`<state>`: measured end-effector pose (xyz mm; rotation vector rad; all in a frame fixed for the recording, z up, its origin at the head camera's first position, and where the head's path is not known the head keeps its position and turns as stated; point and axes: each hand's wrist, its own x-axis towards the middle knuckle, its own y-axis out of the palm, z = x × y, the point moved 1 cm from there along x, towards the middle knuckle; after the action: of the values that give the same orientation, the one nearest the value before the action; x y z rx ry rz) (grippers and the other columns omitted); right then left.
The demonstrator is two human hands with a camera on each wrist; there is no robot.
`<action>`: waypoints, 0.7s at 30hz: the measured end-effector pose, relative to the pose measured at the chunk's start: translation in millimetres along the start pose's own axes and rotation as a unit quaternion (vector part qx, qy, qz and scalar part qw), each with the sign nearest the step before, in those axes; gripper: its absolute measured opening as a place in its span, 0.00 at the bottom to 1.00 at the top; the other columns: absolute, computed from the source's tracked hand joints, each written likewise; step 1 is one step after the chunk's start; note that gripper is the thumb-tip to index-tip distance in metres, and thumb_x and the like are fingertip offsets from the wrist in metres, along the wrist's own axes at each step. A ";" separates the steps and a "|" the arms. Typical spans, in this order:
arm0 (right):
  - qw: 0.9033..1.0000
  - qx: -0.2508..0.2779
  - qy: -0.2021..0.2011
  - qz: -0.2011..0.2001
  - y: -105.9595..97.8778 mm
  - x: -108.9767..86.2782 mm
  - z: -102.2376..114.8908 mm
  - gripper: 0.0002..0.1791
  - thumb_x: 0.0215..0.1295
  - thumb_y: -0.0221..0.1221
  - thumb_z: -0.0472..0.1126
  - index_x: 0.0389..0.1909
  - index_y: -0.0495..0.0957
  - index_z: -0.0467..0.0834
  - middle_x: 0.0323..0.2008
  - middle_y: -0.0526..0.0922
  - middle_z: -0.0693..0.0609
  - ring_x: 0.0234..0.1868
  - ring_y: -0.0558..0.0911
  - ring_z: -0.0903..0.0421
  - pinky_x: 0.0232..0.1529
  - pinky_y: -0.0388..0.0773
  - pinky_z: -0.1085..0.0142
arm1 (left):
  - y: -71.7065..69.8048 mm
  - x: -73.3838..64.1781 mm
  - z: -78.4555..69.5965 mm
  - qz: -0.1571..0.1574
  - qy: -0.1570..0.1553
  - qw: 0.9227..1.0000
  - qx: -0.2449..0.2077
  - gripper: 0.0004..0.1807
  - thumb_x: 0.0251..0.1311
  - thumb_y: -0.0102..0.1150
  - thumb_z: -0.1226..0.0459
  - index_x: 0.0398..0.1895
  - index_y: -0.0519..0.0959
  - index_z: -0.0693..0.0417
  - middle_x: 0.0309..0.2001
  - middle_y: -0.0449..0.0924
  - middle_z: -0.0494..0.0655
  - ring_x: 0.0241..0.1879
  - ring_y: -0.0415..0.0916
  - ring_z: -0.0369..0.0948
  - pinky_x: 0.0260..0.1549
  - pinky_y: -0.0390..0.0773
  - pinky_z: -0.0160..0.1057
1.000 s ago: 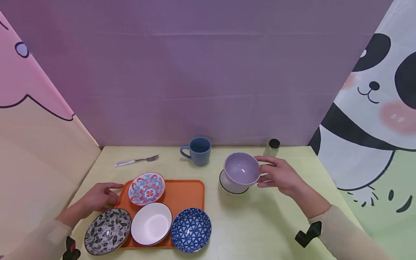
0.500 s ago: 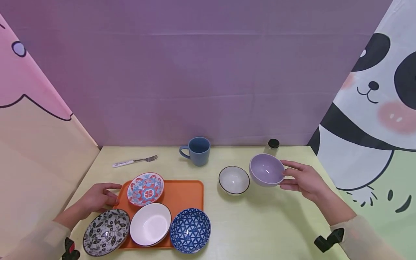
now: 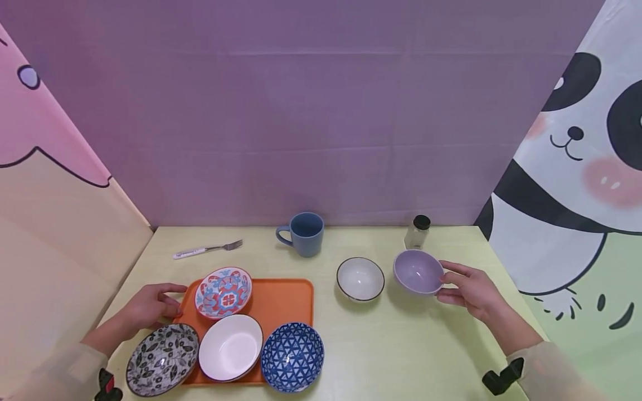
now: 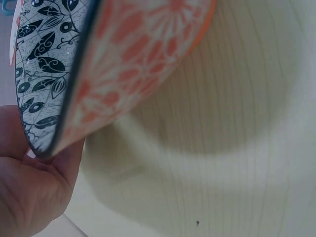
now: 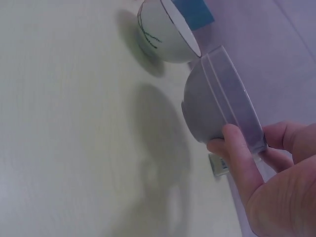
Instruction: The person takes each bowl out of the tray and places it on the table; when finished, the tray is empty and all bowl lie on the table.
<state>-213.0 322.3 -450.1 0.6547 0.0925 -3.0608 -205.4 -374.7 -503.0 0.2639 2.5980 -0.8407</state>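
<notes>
My right hand (image 3: pixel 468 289) pinches a purple bowl (image 3: pixel 417 271) by its right side. In the right wrist view the bowl (image 5: pixel 217 96) hangs above its shadow, fingers under its wall and at the rim. Just left of it a small white bowl with a dark rim (image 3: pixel 360 279) stands on the table. My left hand (image 3: pixel 150 305) rests at the left edge of an orange tray (image 3: pixel 288 295), fingers relaxed and overlapping the edge. Nearest to that hand are a red-and-blue patterned bowl (image 3: pixel 223 292) and a tilted black floral bowl (image 3: pixel 163 359), which partly hides the hand in the left wrist view.
A white bowl (image 3: pixel 230 348) and a blue triangle-patterned bowl (image 3: pixel 292 356) sit along the tray's front. Farther back are a fork (image 3: pixel 208 249), a blue mug (image 3: pixel 307 234) and a black-capped jar (image 3: pixel 417 231). Cloth walls (image 3: pixel 321 128) border the table.
My right hand has carried the purple bowl rightward off the small dark-rimmed bowl, then lower and slightly farther right. My left hand stays at the tray's edge.
</notes>
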 end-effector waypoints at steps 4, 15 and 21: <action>1.000 0.014 0.001 0.003 0.2 4.8 -7.3 0.37 0.69 0.59 0.32 0.77 0.60 0.36 0.44 0.84 0.46 0.32 0.90 0.53 0.41 0.88 0.60 | -0.3 -0.4 1.8 -0.001 0.001 1.000 -0.003 0.34 0.65 0.61 0.71 0.72 0.63 0.71 0.44 0.84 0.58 0.40 0.87 0.50 0.37 0.88 0.50; 1.000 0.022 0.001 0.008 2.8 11.8 -20.9 0.37 0.68 0.60 0.31 0.77 0.60 0.35 0.45 0.84 0.46 0.32 0.90 0.52 0.40 0.88 0.59 | -0.1 -0.9 1.1 -0.004 0.004 1.000 0.008 0.33 0.66 0.61 0.71 0.73 0.63 0.71 0.45 0.83 0.62 0.39 0.86 0.49 0.38 0.88 0.50; 1.000 0.026 0.004 0.014 1.4 14.7 -26.0 0.36 0.69 0.60 0.31 0.77 0.60 0.37 0.45 0.84 0.46 0.32 0.90 0.52 0.41 0.88 0.58 | 0.1 -1.7 2.2 -0.005 0.009 1.000 0.007 0.33 0.67 0.60 0.72 0.73 0.62 0.71 0.46 0.83 0.62 0.40 0.86 0.50 0.38 0.88 0.50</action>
<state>-215.7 322.5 -479.9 0.6652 0.0024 -3.0425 -203.2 -376.1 -503.9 0.2626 2.6141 -0.8632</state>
